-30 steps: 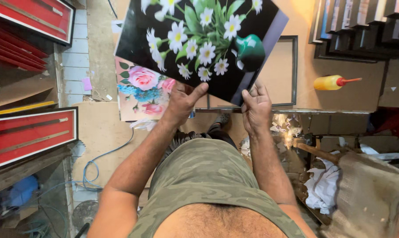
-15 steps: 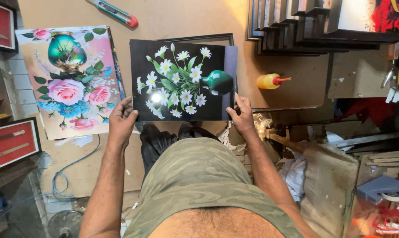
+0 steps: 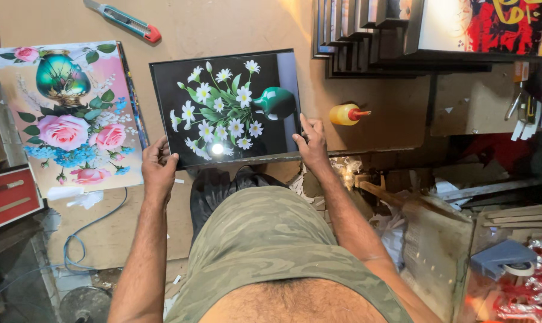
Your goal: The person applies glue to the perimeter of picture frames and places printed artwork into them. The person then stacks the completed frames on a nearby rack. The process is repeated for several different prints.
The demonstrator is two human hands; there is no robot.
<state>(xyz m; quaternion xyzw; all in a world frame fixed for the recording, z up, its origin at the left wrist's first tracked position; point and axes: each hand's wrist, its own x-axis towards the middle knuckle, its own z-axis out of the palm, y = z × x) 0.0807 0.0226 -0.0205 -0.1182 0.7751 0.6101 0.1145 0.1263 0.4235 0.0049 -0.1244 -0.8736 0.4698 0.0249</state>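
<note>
Glass or a glossy film is suggested on the flat rectangular black-framed picture of white daisies and a green vase (image 3: 226, 107), since a bright spot of lamp light is thrown back from its lower middle. In the head view, the only view given, this picture is seen lying flat on the brown wooden desk (image 3: 235, 27), its near long edge close to the desk's front edge. The left hand (image 3: 159, 168) is closed on the near left corner, thumb on top and fingers curled under the edge. The right hand (image 3: 311, 143) is set on the near right corner, fingers spread over the face and frame; whether anything is gripped beneath cannot be told.

The panel is judged stiff, thin and fairly light, but fragile at the face and corners and likely slippery where it is glossy. It is best held by the frame at two opposite edges, kept level, with fingertips kept off the shiny face.

Just beside it to the left, a larger unframed print of pink roses and a teal vase (image 3: 73, 113) is laid on the desk. A grey and red utility knife (image 3: 124, 21) lies beyond, and a yellow glue bottle with a red nozzle (image 3: 347, 113) is seen lying to the right, near the right hand.
</note>
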